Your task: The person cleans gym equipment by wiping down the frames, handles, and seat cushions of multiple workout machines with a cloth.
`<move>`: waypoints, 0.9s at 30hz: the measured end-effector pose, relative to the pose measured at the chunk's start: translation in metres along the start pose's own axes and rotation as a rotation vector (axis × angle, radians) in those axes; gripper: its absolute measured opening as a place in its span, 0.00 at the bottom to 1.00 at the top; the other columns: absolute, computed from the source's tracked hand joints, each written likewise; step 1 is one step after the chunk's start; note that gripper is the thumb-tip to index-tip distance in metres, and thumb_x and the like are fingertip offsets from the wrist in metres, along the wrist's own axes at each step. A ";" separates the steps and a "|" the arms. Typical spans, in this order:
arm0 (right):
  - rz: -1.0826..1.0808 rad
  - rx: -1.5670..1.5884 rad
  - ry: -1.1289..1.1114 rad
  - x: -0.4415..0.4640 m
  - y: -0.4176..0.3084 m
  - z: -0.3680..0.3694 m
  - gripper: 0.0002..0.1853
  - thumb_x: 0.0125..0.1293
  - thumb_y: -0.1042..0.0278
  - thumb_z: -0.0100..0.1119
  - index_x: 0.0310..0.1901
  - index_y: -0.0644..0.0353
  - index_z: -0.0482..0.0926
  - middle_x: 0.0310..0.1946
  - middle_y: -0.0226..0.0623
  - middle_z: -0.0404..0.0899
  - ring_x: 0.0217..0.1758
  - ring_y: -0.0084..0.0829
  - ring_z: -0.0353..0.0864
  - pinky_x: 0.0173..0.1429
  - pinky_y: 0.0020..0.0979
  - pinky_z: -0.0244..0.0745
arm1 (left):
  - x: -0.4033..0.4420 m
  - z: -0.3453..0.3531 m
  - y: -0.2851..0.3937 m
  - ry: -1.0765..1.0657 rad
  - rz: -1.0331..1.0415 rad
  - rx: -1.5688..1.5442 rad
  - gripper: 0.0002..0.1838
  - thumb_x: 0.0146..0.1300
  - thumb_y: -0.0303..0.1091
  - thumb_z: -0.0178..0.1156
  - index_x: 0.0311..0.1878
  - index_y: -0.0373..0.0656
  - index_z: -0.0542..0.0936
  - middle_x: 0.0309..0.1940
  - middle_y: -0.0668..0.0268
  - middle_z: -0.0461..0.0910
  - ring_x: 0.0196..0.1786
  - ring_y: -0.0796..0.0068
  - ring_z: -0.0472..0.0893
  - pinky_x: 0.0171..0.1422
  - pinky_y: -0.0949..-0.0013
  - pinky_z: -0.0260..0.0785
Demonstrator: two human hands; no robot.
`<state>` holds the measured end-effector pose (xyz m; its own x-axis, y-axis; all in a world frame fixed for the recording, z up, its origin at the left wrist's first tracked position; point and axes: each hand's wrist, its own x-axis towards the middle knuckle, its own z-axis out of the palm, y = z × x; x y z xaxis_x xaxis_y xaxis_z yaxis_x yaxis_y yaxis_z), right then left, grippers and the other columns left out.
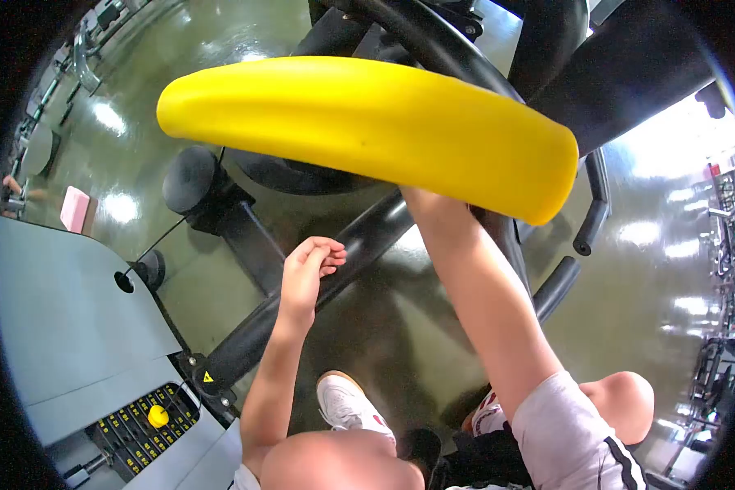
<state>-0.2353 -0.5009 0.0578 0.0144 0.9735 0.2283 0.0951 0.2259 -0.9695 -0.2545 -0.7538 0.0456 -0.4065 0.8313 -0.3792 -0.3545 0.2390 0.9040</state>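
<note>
Across upper middle, yellow pad (367,122); right forearm (478,282) runs under it, right hand hidden, grip can't be told. Left hand (310,268) half curled, apparently empty, near black beam (371,229). Risk: pad shifting could pinch unseen hand; careless swing could knock left knuckles on beam.

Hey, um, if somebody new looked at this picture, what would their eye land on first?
Probably the long yellow pad stretching across the upper middle, with the right forearm running up behind it and the right hand hidden. Next might be the left hand, loosely curled near the center, in front of a black tube. At lower left, a small yellow knob stands out against the dark, numbered weight stack.
</note>
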 end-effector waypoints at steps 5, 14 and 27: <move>-0.051 -0.052 -0.210 -0.076 -0.044 -0.049 0.26 0.47 0.83 0.49 0.53 0.57 0.75 0.51 0.49 0.71 0.56 0.47 0.71 0.63 0.36 0.65 | 0.003 0.006 -0.004 -0.013 -0.024 -0.016 0.10 0.66 0.31 0.47 0.38 0.40 0.77 0.34 0.66 0.80 0.38 0.79 0.77 0.45 0.77 0.66; -0.118 0.137 -0.235 -0.114 -0.048 -0.092 0.18 0.52 0.81 0.45 0.45 0.63 0.77 0.45 0.47 0.74 0.49 0.42 0.75 0.57 0.32 0.66 | 0.007 0.008 -0.006 -0.001 -0.004 0.017 0.09 0.65 0.31 0.46 0.38 0.40 0.76 0.34 0.66 0.80 0.37 0.78 0.79 0.44 0.77 0.69; -0.091 -0.178 -0.093 -0.040 -0.024 -0.013 0.24 0.48 0.81 0.50 0.51 0.62 0.76 0.50 0.50 0.69 0.50 0.51 0.73 0.58 0.38 0.68 | 0.000 0.004 -0.003 0.012 -0.019 0.032 0.09 0.66 0.31 0.46 0.38 0.40 0.76 0.34 0.66 0.80 0.36 0.79 0.79 0.42 0.78 0.70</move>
<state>-0.2253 -0.5461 0.0727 -0.0934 0.9504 0.2968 0.2662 0.3111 -0.9124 -0.2504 -0.7525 0.0434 -0.4102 0.8205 -0.3982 -0.3347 0.2707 0.9026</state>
